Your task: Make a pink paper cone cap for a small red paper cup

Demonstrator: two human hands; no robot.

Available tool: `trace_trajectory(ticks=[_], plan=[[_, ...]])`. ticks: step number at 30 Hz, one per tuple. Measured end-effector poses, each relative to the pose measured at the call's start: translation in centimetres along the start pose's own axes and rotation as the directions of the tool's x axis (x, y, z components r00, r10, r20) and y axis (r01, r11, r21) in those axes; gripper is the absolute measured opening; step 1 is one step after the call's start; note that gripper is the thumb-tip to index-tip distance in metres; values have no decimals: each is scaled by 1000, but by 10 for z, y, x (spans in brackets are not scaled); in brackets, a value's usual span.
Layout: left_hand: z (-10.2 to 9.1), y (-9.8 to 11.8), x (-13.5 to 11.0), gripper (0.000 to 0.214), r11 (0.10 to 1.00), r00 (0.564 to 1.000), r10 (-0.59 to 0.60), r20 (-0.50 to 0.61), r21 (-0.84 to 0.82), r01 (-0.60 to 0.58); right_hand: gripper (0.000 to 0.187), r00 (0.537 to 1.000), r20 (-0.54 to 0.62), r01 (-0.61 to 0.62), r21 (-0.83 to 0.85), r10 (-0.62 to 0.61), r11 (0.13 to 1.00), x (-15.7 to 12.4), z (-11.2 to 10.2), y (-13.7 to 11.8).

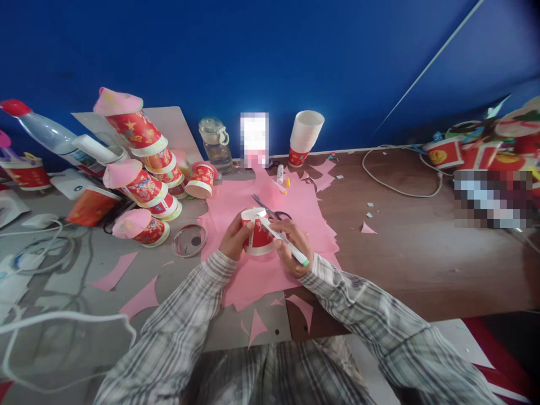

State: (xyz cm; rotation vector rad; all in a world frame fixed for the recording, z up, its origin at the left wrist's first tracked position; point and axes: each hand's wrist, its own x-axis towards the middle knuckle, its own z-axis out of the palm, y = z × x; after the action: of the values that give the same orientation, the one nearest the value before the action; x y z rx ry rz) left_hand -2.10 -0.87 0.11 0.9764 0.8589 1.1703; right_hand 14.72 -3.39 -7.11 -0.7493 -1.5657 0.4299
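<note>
My left hand [234, 237] is wrapped round the side of a red and white paper cup [260, 241], which it holds above pink paper sheets [295, 208]. The cup's white end faces up. In my right hand [294, 247] is a white marker pen [291, 247] with a green end, slanting up to the left. Its upper tip meets the cup's upper rim, or comes very close to it. Just behind the cup lie dark-handled scissors [278, 215] on the pink paper. A glue stick [280, 173] and a small yellow cap [288, 182] are farther back.
Decorated cups with pink cone tops [141, 183] stand stacked on the left. At the back are a water bottle [216, 146] and a stack of white-and-red cups [304, 135]. Cables [405, 194] and pink scraps [145, 298] lie about; more red cups [481, 154] fill the right.
</note>
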Motion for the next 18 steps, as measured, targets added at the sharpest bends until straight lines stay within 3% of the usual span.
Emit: trace_trajectory(ticks=[8, 18], plan=[[-1, 1, 1, 49, 1000, 1000, 12, 14, -9, -12, 39, 993, 13, -118, 17, 117, 993, 5, -4, -6], [-2, 0, 0, 52, 1000, 1000, -7, -3, 6, 7, 33, 994, -3, -107, 70, 107, 992, -1, 0, -3]])
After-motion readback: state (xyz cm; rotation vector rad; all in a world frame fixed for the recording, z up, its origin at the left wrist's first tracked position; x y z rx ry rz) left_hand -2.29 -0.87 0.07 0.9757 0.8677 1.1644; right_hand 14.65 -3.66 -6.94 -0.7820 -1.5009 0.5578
